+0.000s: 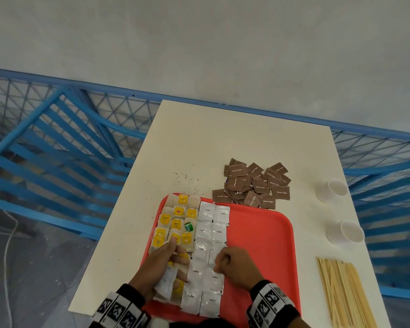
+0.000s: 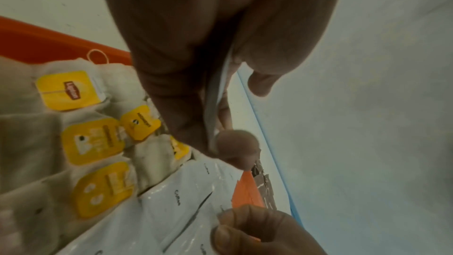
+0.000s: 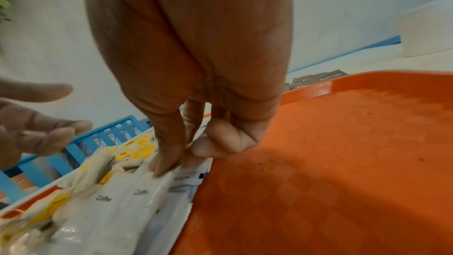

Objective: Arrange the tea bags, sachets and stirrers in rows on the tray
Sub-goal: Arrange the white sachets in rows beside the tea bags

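Observation:
A red tray (image 1: 258, 245) carries columns of yellow-tagged tea bags (image 1: 175, 223) on its left side and two columns of white coffee sachets (image 1: 211, 223) beside them. My left hand (image 1: 175, 252) hovers over the near tea bags and pinches a thin stack of spare coffee sachets (image 2: 215, 100) between thumb and fingers. My right hand (image 3: 181, 160) pinches the edge of one coffee sachet (image 3: 169, 177) lying in the right white column. Brown sugar sachets (image 1: 253, 183) lie in a loose heap on the table beyond the tray. Wooden stirrers (image 1: 341, 292) lie bundled at the right.
Two white paper cups (image 1: 331, 190) (image 1: 344, 234) lie on their sides near the table's right edge. A small green packet (image 1: 188, 226) sits among the tea bags. Tea crumbs dot the table (image 1: 199, 143) behind the tray. A blue mesh railing (image 1: 81, 138) borders the table.

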Tool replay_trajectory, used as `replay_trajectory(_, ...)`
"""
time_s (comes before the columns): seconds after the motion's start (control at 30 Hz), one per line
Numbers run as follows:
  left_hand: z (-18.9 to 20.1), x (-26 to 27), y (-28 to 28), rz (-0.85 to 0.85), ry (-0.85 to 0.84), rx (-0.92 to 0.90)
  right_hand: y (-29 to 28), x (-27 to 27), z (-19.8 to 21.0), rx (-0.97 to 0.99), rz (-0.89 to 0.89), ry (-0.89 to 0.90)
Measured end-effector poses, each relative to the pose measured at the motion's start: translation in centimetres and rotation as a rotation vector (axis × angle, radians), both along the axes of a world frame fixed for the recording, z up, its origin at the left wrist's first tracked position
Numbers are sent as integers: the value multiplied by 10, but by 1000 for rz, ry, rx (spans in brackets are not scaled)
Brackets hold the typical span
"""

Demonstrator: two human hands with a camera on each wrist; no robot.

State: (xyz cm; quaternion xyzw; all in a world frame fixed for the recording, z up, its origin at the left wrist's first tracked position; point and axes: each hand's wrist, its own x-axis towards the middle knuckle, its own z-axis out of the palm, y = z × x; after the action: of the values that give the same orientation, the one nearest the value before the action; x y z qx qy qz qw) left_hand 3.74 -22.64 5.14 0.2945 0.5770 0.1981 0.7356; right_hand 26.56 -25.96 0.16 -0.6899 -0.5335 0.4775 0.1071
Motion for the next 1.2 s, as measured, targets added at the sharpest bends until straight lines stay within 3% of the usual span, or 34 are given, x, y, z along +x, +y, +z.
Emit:
replay_trajectory(0.17,10,9,5,36,-55,42,0,-3,21,182,-46,-84)
replay_trajectory(0.27,16,16,7,34,-119,76,3,-16,59,317,-92,20)
replay_trajectory(0.43,31,37,10,-65,-131,157,6,-39,100,248,96,147)
replay_trajectory(0.6,43,44,7,-59,-211,128,12,-32,106,269,57,223)
replay_trajectory(0.67,42,42,6,-113,-205,199,14,-27,104,254,12,231)
replay_trajectory(0.8,41,30,10,-163,-19,380,18,-7,101,238,-131,362)
replay_trajectory(0.9,41,24,13,-149,-3,365,18,-1,101,195,-191,437)
replay_trajectory(1.07,47,28,16,-262,56,435,18,-10,100,257,-179,487)
replay_trajectory(1.2,47,25,21,-231,56,445,15,-11,100,282,-330,497)
